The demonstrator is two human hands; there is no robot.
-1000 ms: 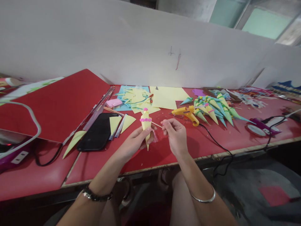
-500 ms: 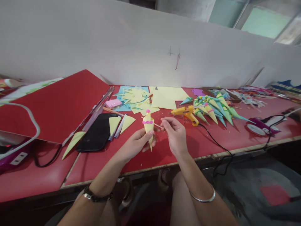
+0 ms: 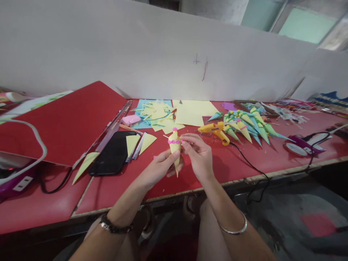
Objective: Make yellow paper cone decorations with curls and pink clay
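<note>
A pale yellow paper cone (image 3: 175, 148) points tip down in my left hand (image 3: 162, 163), whose thumb and fingers close around its lower part. Pink dots circle the cone's upper part, and a pink ball tops it. A thin stick end juts out on its left side. My right hand (image 3: 199, 152) is at the cone's right side, thumb and forefinger pinched at the pink band; a small pink bit shows at the fingertips. Just beyond my right hand lies a yellow glue gun (image 3: 214, 129) with a black cord.
Finished blue, green and yellow cones (image 3: 251, 125) are heaped at the right. Yellow paper scraps (image 3: 156, 111) and sheets (image 3: 194, 110) lie behind. A black phone (image 3: 110, 154), yellow paper pieces (image 3: 147, 142) and a red board (image 3: 70, 119) are at the left.
My right hand has moved left and now touches the cone's side. The cone has shifted slightly right and been turned; the stick formerly seen between cone and right hand no longer shows there.
</note>
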